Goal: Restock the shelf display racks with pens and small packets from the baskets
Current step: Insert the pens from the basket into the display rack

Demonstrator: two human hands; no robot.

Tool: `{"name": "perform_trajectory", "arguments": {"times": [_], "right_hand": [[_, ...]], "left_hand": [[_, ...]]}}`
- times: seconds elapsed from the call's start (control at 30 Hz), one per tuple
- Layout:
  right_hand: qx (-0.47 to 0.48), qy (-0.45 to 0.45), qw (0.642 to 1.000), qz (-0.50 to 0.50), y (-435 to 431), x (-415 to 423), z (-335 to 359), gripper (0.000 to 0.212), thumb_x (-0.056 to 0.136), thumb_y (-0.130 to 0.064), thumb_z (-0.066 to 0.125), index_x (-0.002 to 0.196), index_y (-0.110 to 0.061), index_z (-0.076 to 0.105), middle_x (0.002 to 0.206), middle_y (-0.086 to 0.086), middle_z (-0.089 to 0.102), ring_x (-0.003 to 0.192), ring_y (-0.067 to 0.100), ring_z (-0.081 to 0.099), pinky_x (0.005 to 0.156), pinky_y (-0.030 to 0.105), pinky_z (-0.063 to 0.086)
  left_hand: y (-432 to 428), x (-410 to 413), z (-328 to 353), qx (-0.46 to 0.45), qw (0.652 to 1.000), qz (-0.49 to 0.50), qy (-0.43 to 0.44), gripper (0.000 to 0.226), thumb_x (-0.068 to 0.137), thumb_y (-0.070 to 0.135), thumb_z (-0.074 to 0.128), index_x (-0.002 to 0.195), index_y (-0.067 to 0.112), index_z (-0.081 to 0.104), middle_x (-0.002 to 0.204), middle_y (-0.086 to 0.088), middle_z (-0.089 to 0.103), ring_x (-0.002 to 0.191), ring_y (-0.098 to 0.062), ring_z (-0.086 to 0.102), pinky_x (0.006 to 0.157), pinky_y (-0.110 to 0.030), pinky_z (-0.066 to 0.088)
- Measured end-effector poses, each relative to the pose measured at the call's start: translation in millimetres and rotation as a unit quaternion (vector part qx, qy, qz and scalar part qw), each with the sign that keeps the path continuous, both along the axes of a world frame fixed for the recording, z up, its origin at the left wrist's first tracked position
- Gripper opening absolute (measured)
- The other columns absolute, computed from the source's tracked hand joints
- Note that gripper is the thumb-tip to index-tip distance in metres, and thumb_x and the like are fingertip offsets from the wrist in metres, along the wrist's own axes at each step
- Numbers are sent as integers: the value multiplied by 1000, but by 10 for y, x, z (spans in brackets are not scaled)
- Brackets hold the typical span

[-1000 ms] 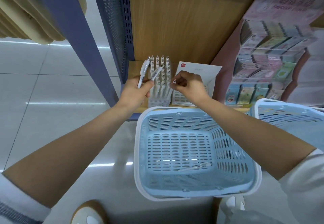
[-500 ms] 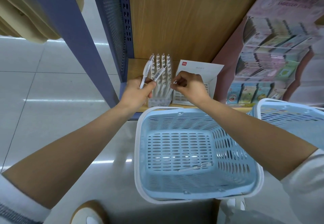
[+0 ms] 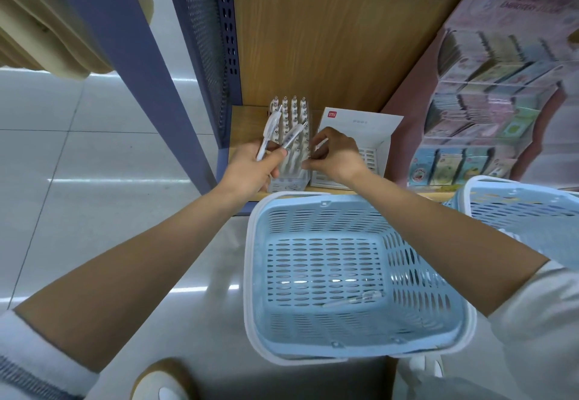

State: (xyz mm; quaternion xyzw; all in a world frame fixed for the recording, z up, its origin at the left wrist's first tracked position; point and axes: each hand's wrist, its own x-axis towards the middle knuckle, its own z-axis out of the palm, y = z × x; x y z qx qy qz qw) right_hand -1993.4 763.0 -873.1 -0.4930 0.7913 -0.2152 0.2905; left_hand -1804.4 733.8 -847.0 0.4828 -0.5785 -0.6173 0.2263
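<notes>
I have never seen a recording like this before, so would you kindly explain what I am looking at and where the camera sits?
There is no machine here. This is one wide view from a camera worn on a person's head, looking down at their two bare arms. They face a wooden shelf. On it stands a rack of white pens, with an open white box beside it and a pink display of small packets to the right. The left hand grips two pens in front of the rack. The right hand has its fingers curled at the rack's right edge; whether it pinches anything is too small to tell. Nearer the camera is a blue basket with one clear pen lying in it. A second basket sits at the right.
</notes>
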Motion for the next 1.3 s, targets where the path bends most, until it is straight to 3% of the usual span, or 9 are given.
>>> {"name": "perform_trajectory", "arguments": {"times": [0.1,0.2,0.47,0.57,0.67,0.83,1.0,1.17,1.3], "right_hand": [[-65,-146,985,-58,44,-67,214,29,78,-35,77,93,-12,66,81,-1,69,67,9,62,63,23,49],[-69,-351,932,-60,85,-31,363,23,88,-29,66,86,-6,67,81,11,68,66,16,62,60,22,51],[-151,-435,882,-99,9,-129,484,7,91,-3,59,89,-4,66,74,7,70,70,15,68,68,23,54],[-226,-376,890,-123,-40,-313,563,10,90,-1,60,87,-6,67,70,3,71,69,17,68,70,25,54],[-195,-226,952,-71,-30,-289,488,14,90,-5,61,86,-16,67,76,3,69,75,22,69,72,29,55],[-165,-28,985,36,59,-29,215,14,87,-11,64,99,-14,68,81,-2,65,70,6,62,66,15,47],[-143,19,984,110,93,46,93,16,87,-11,65,103,-10,68,87,2,66,76,11,62,72,8,46],[-155,40,980,116,51,44,18,17,83,-10,69,101,-9,71,92,4,68,78,15,63,79,27,52],[-170,58,978,107,22,64,-104,18,77,-8,74,94,-11,74,96,8,59,86,17,55,79,27,46]], "left_hand": [[-18,0,-5,2,1000,1,2,11,96,22,59,89,15,63,61,-2,55,38,-4,41,40,-17,36],[-2,-37,-17,-4,1000,-5,4,10,92,22,66,86,15,63,61,-1,57,41,-8,42,44,-21,37],[-19,-67,100,42,999,18,10,17,96,35,56,93,19,63,68,-1,60,42,-10,39,43,-19,35],[-46,-18,67,55,997,51,-3,24,100,37,46,106,16,55,66,-2,57,40,-11,35,37,-17,29],[-53,-8,53,57,997,60,13,19,102,30,42,111,14,50,62,-2,52,37,-9,33,35,-17,25],[-61,-4,36,46,998,45,20,11,101,25,47,100,17,54,64,-2,52,39,-10,34,36,-17,27],[-62,2,-9,48,998,42,17,13,100,24,51,105,14,56,65,-1,51,37,-8,35,36,-15,26],[-58,-3,-33,52,998,35,9,17,100,25,51,108,14,58,66,-1,53,40,-9,36,36,-16,28],[-54,-2,-22,57,998,32,2,19,100,26,49,109,13,59,66,0,53,41,-8,36,38,-15,30]]}}
